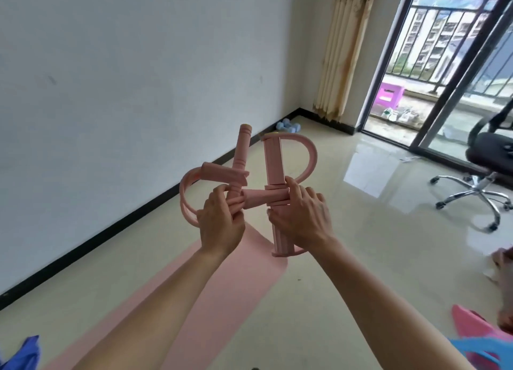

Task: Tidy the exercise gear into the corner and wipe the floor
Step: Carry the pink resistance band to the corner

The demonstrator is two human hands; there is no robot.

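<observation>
A pink pedal resistance puller point(273, 161), made of foam handles, loops and bands, is held up in the air in front of me. My left hand point(220, 221) grips its bundled bands and one foam bar on the left. My right hand point(301, 214) holds the upright foam pedal bar at its middle, fingers curled round it. A pink exercise mat point(211, 283) lies flat on the glossy tiled floor beneath my arms. Light blue dumbbells point(287, 126) rest on the floor in the far corner by the wall.
A black office chair point(483, 161) on a chrome base stands at the right. A beige curtain point(341, 50) hangs beside the open balcony door. Blue cloth point(23, 354) shows at the bottom left; pink and blue items point(472, 333) lie at the bottom right.
</observation>
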